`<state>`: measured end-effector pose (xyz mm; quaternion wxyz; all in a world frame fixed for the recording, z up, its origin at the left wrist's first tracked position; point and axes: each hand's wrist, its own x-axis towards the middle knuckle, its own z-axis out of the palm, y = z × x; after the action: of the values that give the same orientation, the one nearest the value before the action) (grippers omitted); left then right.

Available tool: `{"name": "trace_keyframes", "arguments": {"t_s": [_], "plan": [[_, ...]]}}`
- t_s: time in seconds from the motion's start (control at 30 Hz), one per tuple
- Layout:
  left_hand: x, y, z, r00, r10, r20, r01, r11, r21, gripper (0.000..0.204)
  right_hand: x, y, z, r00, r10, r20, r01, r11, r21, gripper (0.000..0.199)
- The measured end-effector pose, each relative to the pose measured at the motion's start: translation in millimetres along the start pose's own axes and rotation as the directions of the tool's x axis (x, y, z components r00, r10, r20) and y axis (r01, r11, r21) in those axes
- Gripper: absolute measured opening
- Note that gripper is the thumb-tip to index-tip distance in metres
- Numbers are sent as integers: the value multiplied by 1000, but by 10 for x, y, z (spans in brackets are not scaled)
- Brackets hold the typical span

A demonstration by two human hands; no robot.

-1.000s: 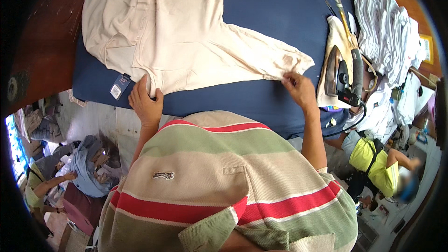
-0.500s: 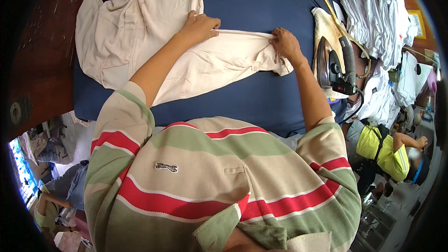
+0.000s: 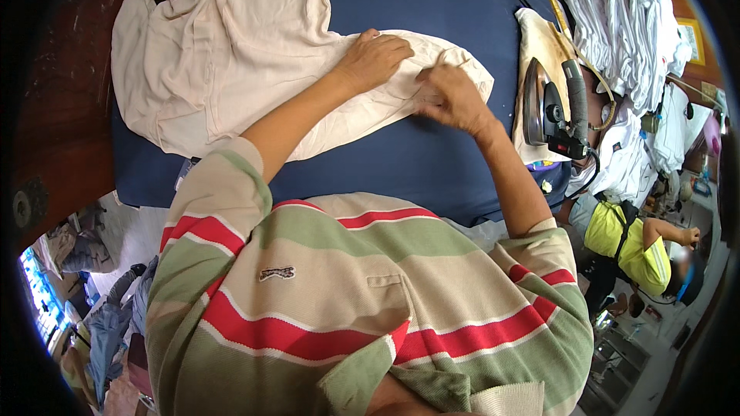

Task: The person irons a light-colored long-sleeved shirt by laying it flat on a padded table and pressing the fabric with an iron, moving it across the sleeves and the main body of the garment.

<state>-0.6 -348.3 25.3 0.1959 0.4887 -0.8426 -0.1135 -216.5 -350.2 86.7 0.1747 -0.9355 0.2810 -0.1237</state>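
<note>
Below you, past your striped shirt, lies the blue padded ironing table [image 3: 432, 162], and it takes nearly all the middle of the view, so the cloth has a flat and soft bed.

Nearest on this table are your two hands, close together on one sleeve of the cream shirt [image 3: 231, 54]. Your right hand [image 3: 455, 96] sits on the near right part of the sleeve. Its fingers are curled and pinch a small fold of the fabric near the sleeve end; it seems you hold the edge so it cannot slide. Your left hand [image 3: 374, 58] is just beside it, a little farther and to the left. Its fingers are bent down and press flat on the cloth, not closed around anything, which keeps the sleeve stretched between both hands.

To the right of your right hand, the iron [image 3: 551, 112] stands on a beige pad [image 3: 539, 38] at the table's right edge, apart from the sleeve, so its hot plate does not touch the shirt. Its cord runs away toward the far right.

Farther left, the body of the cream shirt is spread loosely and wrinkled over the far left of the table, partly hanging off the edge.

At the far right, a pile of white clothes [image 3: 617, 23] waits beside the table. Low on the right, another person in a yellow shirt [image 3: 628, 246] is below the table level.
</note>
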Motion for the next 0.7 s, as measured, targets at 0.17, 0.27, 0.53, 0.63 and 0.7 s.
{"name": "trace_keyframes", "arguments": {"t_s": [0.17,0.27,0.53,0.63,0.7], "plan": [[-19,138,154,999,-34,12,31,979,201,41,-304,4,84,992,-85,90,94,991,-100,15],[-13,125,152,997,-63,38,53,970,238,47,-379,-63,89,990,-61,130,77,990,-120,9],[187,145,148,985,-154,80,127,954,271,55,-194,-240,112,969,163,184,-145,984,-108,17],[7,216,32,987,-65,-145,91,979,181,48,128,-236,35,859,510,-49,-479,834,273,20],[-275,293,-118,989,-103,-103,112,990,84,47,467,-165,61,762,611,-213,-324,645,692,15]]}}
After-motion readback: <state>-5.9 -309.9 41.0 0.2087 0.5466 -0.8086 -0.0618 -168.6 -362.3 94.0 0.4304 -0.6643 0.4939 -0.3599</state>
